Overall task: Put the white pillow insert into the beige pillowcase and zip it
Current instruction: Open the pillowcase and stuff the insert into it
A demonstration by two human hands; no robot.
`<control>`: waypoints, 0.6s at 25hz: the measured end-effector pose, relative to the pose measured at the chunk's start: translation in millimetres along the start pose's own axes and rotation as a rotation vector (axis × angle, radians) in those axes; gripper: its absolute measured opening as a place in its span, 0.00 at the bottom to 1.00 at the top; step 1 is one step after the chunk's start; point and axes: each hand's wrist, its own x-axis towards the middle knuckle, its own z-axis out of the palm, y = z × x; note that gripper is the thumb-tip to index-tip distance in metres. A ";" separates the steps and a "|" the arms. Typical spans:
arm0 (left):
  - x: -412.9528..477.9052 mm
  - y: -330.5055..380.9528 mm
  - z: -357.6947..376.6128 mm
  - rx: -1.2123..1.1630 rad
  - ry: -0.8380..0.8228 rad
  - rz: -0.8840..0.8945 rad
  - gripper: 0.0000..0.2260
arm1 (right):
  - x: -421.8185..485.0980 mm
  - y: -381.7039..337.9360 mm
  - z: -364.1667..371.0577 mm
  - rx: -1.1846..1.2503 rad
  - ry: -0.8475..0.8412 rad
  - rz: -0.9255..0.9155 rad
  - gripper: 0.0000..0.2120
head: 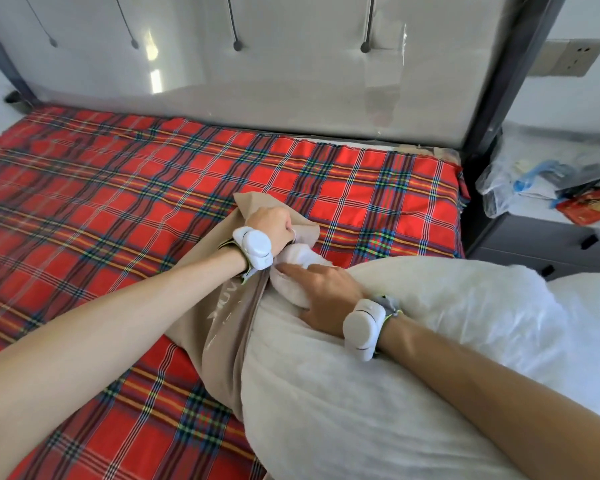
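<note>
The beige pillowcase (222,323) lies rumpled across the red plaid bed, running from the middle down toward me. My left hand (269,221) grips its far edge with curled fingers, lifting the fabric. The white pillow insert (343,393) lies bulky to the right of the case, with one corner bunched up at the case's edge. My right hand (321,291) grips that bunched corner, fingers pointing left toward the case. Whether the corner is inside the opening is hidden by my left wrist. No zipper shows.
A red plaid sheet (118,202) covers the bed. A glossy white panel (257,64) in a dark frame stands behind it. At right, a grey cabinet (534,237) carries plastic bags and clutter. A wall socket (568,58) sits at upper right.
</note>
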 end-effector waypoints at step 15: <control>-16.8 31.9 -10.1 0.221 -0.131 0.221 0.06 | 23.9 19.3 17.0 0.361 -0.195 0.150 0.27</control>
